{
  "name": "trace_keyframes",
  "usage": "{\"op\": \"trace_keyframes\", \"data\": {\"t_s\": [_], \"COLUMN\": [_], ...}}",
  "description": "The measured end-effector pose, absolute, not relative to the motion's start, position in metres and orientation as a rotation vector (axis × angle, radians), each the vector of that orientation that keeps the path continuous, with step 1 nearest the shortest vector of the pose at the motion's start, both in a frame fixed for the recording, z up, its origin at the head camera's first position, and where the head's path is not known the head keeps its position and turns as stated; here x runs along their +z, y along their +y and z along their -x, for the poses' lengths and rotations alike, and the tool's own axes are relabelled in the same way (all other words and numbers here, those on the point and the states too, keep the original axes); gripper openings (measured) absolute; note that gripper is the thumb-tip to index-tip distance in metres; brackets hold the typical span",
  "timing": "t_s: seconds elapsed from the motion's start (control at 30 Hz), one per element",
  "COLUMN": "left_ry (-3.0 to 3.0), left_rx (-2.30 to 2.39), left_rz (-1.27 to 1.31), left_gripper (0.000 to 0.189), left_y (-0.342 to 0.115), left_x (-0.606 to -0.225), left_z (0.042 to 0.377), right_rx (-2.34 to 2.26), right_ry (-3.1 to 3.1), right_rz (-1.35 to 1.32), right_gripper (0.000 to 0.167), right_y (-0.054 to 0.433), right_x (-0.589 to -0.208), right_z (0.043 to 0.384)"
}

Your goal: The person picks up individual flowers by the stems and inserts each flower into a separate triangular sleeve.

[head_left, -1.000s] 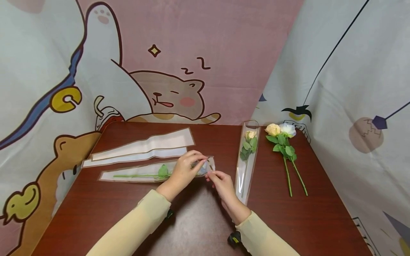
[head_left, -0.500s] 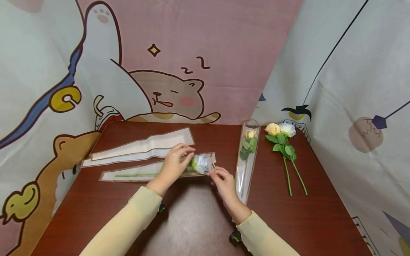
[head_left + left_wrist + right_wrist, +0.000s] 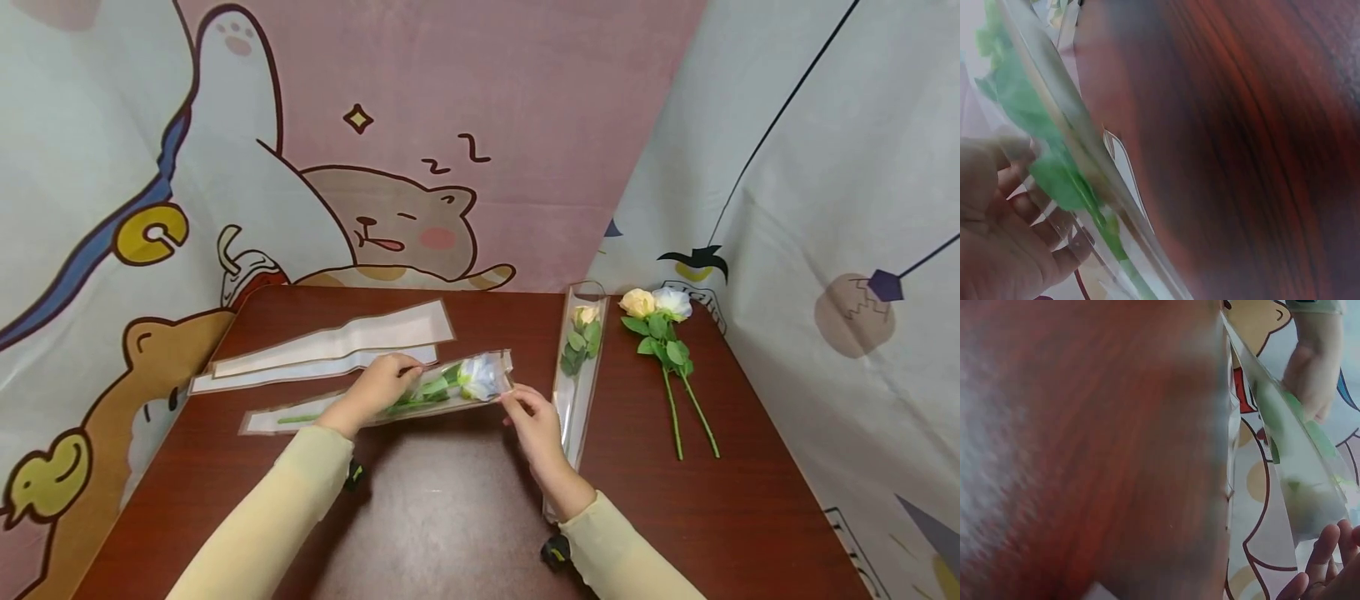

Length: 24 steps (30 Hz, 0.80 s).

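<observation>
A clear flower sleeve [image 3: 258,422] with a pale edge holds one bluish-white artificial rose [image 3: 480,377], its green leaves and stem running to the left. My right hand [image 3: 534,421] pinches the sleeve's right end at the near corner, beside the bloom. Over the stem part, my left hand [image 3: 378,387] holds the sleeve, its thumb and forefinger at the far edge. In the left wrist view the fingers of my left hand [image 3: 1019,219] show curled, partly through the clear film. The right wrist view has my right hand [image 3: 1329,562] at the bloom end.
Two flat, unfilled sleeves [image 3: 352,337] lie overlapped at the back left. A sleeved yellow rose [image 3: 585,329] lies right of my right hand. Farther right are two loose roses, one yellow [image 3: 637,302] and one white-blue [image 3: 672,303]. Printed cloth hangs behind the brown table [image 3: 442,517].
My left hand has left the sleeve's right end and moved left along it to the stem part. The sleeve has shifted slightly right, its bloom end swinging away from me. My right hand stays at the corner.
</observation>
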<state>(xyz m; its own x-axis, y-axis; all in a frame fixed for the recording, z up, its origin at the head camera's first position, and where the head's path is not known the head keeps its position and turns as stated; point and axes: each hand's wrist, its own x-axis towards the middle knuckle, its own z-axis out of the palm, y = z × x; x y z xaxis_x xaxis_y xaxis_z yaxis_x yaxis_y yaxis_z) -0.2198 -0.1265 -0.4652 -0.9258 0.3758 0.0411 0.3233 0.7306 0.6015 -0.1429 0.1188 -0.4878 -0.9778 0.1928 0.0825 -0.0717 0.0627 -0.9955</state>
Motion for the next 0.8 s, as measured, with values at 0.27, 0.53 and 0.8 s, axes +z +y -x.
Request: {"op": "trace_keyframes", "data": {"t_s": [0.27, 0.53, 0.8], "left_ry": [2.834, 2.782, 2.788], "left_rx": [1.208, 1.62, 1.914], "left_rz": [-0.421, -0.338, -0.247], "left_gripper": [0.021, 0.02, 0.019], "left_y": [-0.118, -0.095, -0.07], "left_x": [-0.462, -0.449, -0.444], "left_z": [0.219, 0.216, 0.22], "right_rx": [2.114, 2.139, 2.085], "right_ry": [-2.055, -2.11, -2.192], "right_rz": [0.212, 0.075, -0.001], "right_gripper": [0.018, 0.023, 0.02], "right_y": [0.119, 0.106, 0.095], "right_x": [-0.476, -0.464, -0.459], "right_z": [0.151, 0.168, 0.186]}}
